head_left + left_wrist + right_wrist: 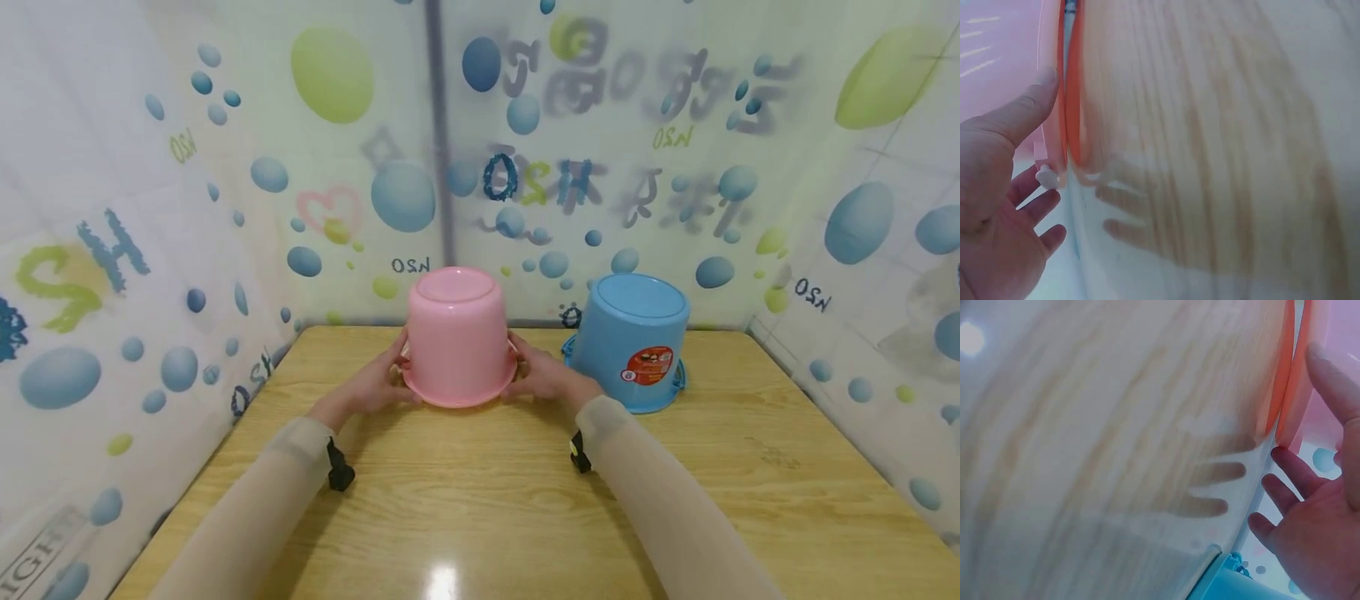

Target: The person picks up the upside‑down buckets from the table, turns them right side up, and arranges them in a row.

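A pink bucket (457,342) stands upside down near the back of the table, its flat base facing up and its rim close over the wood. My left hand (377,382) holds it by the left side of the rim. In the left wrist view, the thumb (1032,103) lies along the pink rim beside a white handle peg (1047,177), with the other fingers behind. On the opposite side, my right hand (547,372) grips the rim, its thumb (1333,384) against the pink wall and its other fingers spread. The bucket's inside is hidden.
A blue bucket (637,312) with a red label (649,365) sits upside down just right of my right hand. The light wooden table (465,492) is glossy. Curtains printed with bubbles (405,196) enclose its back and sides.
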A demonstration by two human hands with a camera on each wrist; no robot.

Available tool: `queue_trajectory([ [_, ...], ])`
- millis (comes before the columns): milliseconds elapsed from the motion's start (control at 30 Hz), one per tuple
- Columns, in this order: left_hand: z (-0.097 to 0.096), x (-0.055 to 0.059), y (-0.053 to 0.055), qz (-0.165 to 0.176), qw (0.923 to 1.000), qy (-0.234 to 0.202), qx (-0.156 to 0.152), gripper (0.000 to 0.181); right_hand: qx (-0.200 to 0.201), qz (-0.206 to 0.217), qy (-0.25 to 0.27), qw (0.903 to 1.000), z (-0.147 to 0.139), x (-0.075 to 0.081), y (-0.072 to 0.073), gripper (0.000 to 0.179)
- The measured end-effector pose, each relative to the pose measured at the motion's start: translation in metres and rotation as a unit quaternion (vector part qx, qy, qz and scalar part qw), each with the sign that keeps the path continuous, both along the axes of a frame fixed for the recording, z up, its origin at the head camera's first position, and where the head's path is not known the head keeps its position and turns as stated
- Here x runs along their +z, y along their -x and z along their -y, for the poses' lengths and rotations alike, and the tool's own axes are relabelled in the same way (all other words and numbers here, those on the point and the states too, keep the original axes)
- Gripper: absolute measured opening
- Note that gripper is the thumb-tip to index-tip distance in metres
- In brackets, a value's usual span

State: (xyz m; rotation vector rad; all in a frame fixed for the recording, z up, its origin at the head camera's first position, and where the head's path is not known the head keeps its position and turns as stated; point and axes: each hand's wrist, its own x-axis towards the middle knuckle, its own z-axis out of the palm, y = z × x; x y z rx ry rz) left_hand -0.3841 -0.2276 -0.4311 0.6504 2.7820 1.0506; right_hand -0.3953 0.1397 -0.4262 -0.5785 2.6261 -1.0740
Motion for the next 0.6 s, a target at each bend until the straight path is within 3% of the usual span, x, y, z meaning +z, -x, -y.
queue_trajectory([
  [167, 0.007, 0.003, -0.002, 0.003, 1.0000, -0.008, 0.002, 0.126, 0.003, -0.001, 0.013, 0.9999, -0.002, 0.003, -0.001, 0.119],
  [300, 0.011, 0.006, -0.005, 0.004, 0.9998, -0.021, 0.001, 0.122, -0.018, 0.004, 0.005, 0.9998, -0.002, 0.007, -0.004, 0.115],
  [600, 0.017, 0.011, -0.017, -0.003, 0.9991, -0.043, -0.004, 0.115, -0.031, -0.026, -0.015, 0.9991, -0.004, 0.015, -0.011, 0.109],
])
